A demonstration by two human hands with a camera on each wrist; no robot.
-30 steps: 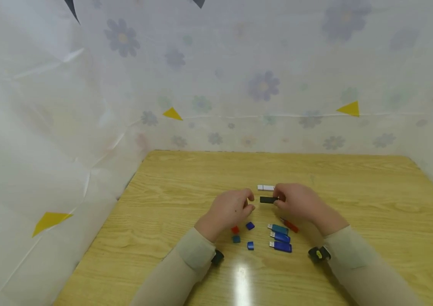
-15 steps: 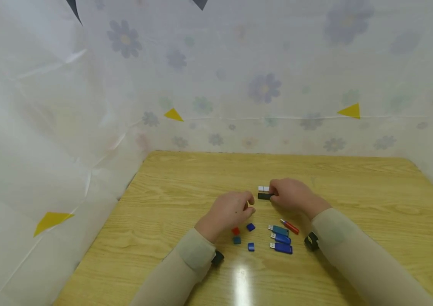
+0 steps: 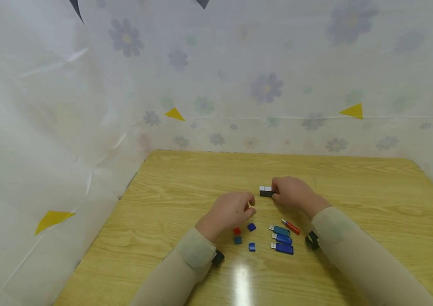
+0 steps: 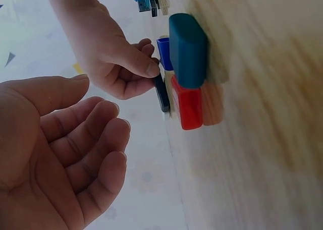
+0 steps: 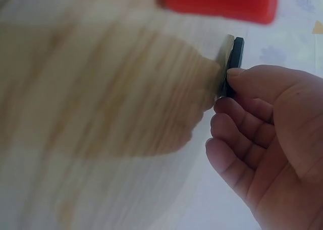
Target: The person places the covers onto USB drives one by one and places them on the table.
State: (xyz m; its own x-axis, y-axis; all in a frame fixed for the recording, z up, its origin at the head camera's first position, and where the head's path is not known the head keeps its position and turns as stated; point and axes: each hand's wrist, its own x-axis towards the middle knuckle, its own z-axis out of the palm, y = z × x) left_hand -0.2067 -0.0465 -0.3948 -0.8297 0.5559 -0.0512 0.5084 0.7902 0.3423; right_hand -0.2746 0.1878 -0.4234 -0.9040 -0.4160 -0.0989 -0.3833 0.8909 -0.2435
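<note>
Worked before a pale sheet (image 3: 216,89) (printed with faint flowers), over a wood-grain table (image 3: 193,178). Reached across in beige sleeves (image 3: 170,272). Held the left hand (image 3: 228,213) relaxed and released above the wood, with fingers softly bent and thumb apart. Pinched a black stick (image 3: 266,194) between thumb and fingers of the right hand (image 3: 292,193), well out on the tabletop and alongside a white stick (image 3: 264,188) (partly covered by the same hand). Wore a black unit (image 3: 218,258) on each wrist. Had a teal USB stick (image 3: 281,231), a blue USB stick (image 3: 283,239) and a dark blue USB stick (image 3: 284,249) laid in a close row on the nearer side, with metal plugs toward the left. Had a red stick (image 3: 292,227) lying at a slant just off that row's far right corner, with silvery tip also toward the left. Had, left of the row, a red cap (image 3: 237,230) and a teal cap (image 3: 237,240) just beside each other, a dark blue cap (image 3: 252,227) near the left hand, and a blue cap (image 3: 252,247) closer to the body.
</note>
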